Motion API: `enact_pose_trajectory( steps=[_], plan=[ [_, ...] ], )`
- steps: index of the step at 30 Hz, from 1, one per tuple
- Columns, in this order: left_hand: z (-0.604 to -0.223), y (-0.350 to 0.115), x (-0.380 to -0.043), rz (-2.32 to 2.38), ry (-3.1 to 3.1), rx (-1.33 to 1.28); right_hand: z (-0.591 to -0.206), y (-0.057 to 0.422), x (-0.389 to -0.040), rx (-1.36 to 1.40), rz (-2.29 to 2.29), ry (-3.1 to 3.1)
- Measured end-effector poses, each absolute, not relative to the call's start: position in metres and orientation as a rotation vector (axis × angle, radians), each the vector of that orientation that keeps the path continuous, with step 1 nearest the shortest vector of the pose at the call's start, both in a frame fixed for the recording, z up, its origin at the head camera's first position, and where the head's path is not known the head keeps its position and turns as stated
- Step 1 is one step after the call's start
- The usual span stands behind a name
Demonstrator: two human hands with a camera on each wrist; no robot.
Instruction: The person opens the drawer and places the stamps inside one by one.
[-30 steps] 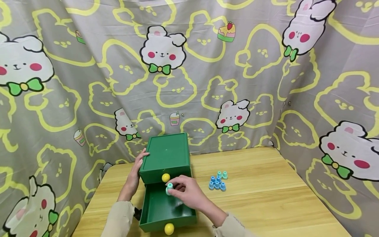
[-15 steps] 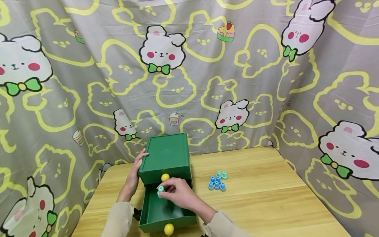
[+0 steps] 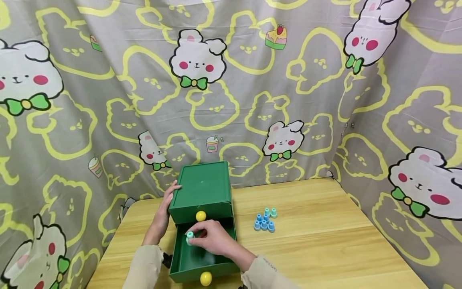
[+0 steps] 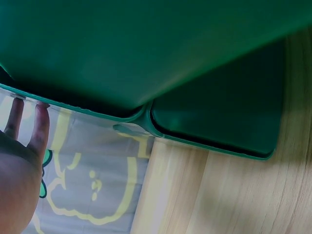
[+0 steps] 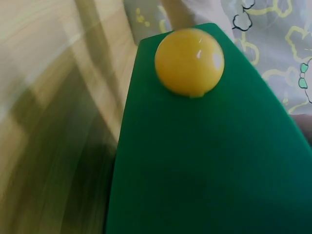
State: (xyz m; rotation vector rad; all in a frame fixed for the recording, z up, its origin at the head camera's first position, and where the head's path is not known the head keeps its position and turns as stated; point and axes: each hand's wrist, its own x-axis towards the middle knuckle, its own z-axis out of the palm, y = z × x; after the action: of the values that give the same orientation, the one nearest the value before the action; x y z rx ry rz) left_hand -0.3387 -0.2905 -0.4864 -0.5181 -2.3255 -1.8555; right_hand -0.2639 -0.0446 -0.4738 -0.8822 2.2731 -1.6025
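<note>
A green two-drawer cabinet (image 3: 202, 184) stands on the table with its lower drawer (image 3: 184, 259) pulled out. My right hand (image 3: 216, 237) pinches a small mint-green flared peg (image 3: 189, 237) between thumb and fingers, over the left part of that drawer. Whether the peg touches the drawer floor I cannot tell. Against the cabinet's left side rests my left hand (image 3: 163, 214); its extended fingers (image 4: 40, 126) touch the side wall in the left wrist view. The right wrist view shows the drawer front (image 5: 195, 156) and its round yellow knob (image 5: 189, 63), but not the peg.
On the wooden table (image 3: 325, 237), right of the cabinet, stand several blue pegs (image 3: 264, 224) in a cluster, with two mint-green pegs (image 3: 273, 212) behind them. A second yellow knob (image 3: 200, 216) sits on the upper drawer. Patterned curtain (image 3: 245, 100) hangs behind the table.
My right hand has carried the mint-green peg leftward and a little nearer to me, from below the upper knob to the drawer's left part. My left hand stays against the cabinet.
</note>
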Motion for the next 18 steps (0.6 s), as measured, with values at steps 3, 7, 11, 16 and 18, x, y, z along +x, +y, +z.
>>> enact_pose_trajectory(
  steps=[3, 7, 11, 16, 18],
  plan=[
    [-0.487, -0.29, -0.339, -1.854, -2.328, -0.522, -0.474, -0.044, -0.267, -0.88, -1.555, 2.285],
    [-0.487, -0.29, -0.339, -1.849, -2.324, -0.521, -0.478, -0.046, -0.272, -0.9, -1.495, 2.292],
    [-0.487, -0.29, -0.338, -1.852, -2.326, -0.518, -0.482, -0.049, -0.275, -0.915, -1.438, 2.281],
    [-0.486, -0.29, -0.337, -1.855, -2.321, -0.52, -0.485, -0.052, -0.275, -0.912, -1.387, 2.295],
    [-0.486, -0.29, -0.337, -1.854, -2.321, -0.521, -0.485, -0.052, -0.275, -0.914, -1.374, 2.309]
  ],
)
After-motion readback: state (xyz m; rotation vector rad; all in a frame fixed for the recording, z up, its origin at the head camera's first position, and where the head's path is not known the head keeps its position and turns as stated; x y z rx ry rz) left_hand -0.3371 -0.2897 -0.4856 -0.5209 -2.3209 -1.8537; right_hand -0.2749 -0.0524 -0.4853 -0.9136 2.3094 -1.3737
